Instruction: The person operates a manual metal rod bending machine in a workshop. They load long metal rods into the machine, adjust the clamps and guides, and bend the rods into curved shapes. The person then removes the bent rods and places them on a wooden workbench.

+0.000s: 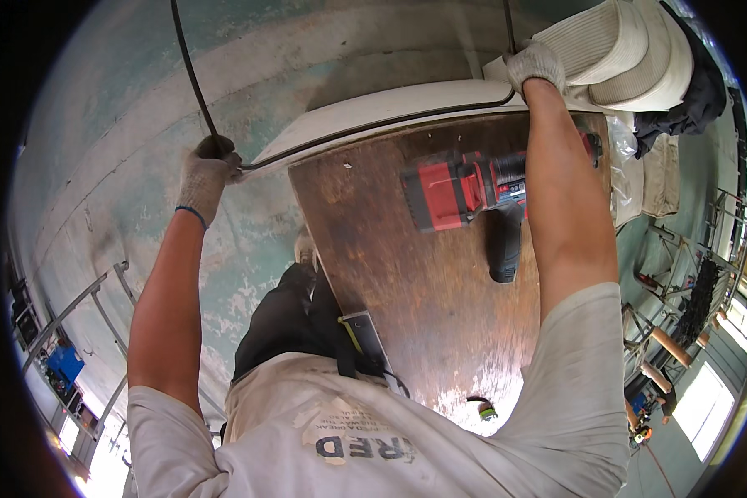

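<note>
A thin black rod [373, 124], bent into a U shape, spans between my two gloved hands, with both ends rising out of view at the top. My left hand [203, 178] is closed round the rod near its left bend. At the other bend, my right hand [537, 68] grips the rod beside the far right of the board. Below the crossbar, a red and black cordless power tool [461, 195] lies on its side on a worn brown wooden board [365, 241]. My right forearm covers part of the tool.
Cream ribbed material [598, 41] is piled at the upper right, next to dark cloth [689, 108] and a clear plastic bag [628, 170]. A small round green and black item [484, 409] sits on the board's near part. Metal railings [79, 315] stand at left.
</note>
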`<state>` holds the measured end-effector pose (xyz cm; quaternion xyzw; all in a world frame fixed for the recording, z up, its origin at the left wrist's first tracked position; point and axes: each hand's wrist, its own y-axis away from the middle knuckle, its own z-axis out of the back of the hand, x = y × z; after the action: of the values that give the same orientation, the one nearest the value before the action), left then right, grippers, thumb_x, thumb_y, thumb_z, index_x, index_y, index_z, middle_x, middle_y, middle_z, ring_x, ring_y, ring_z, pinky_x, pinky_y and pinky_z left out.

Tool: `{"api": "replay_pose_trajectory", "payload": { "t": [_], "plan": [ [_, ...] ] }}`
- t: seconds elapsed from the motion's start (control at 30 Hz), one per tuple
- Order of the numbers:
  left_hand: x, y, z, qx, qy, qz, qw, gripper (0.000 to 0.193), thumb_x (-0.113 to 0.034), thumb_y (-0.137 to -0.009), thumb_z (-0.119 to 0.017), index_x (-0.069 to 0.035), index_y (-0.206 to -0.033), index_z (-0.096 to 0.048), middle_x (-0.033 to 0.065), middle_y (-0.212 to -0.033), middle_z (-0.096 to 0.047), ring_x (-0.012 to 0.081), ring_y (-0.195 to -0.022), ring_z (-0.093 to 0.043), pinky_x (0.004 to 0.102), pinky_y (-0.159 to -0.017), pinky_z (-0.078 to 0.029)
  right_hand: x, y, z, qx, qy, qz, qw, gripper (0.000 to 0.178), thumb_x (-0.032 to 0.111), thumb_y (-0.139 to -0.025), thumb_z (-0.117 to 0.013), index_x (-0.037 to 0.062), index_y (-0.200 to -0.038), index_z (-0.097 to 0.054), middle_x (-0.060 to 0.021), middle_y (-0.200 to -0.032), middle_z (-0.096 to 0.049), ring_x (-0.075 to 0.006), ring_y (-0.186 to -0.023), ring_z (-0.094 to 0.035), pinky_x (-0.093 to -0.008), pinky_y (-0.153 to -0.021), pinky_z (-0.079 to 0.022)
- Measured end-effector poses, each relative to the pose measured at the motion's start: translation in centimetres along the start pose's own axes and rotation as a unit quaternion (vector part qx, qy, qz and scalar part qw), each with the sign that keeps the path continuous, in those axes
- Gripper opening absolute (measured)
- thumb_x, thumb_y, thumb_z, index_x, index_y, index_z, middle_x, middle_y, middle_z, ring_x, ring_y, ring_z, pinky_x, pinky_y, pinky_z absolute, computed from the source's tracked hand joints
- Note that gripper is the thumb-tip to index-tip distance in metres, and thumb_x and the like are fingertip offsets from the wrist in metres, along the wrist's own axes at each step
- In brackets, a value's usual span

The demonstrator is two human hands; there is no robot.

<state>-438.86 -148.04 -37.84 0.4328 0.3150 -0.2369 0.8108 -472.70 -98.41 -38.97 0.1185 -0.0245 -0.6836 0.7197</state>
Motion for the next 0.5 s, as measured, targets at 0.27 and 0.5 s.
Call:
{"api": "replay_pose_trajectory", "payload": {
  "t": [0.27, 0.5],
  "plan": [
    [-0.8, 0.6, 0.0, 0.014, -0.026, -0.008, 1.000, 0.021, 0.003, -0.099, -0.074, -0.001, -0.119, -0.073, 0.0059, -0.100, -0.074, 0.0178, -0.088, -0.073, 0.0336, -0.079, -0.064, -0.1, 0.2, 0.0, -0.004, -0.010, -0.021, 1.000, 0.049, 0.052, -0.101, -0.071, 0.0213, -0.139, -0.080, -0.0158, -0.139, -0.079, -0.0400, -0.132, -0.072, -0.0516, -0.111, -0.059],
    [-0.4, 0.7, 0.1, 0.010, -0.033, -0.014, 0.999, 0.019, 0.001, -0.098, -0.075, -0.001, -0.118, -0.074, 0.0050, -0.099, -0.074, 0.0167, -0.089, -0.072, 0.0337, -0.082, -0.061, 0.6, 0.9, 1.5, 0.036, -0.045, -0.032, 0.998, 0.049, 0.034, -0.093, -0.077, 0.0160, -0.138, -0.080, -0.0170, -0.149, -0.074, -0.0375, -0.140, -0.070, -0.0482, -0.115, -0.060]
  ]
}}
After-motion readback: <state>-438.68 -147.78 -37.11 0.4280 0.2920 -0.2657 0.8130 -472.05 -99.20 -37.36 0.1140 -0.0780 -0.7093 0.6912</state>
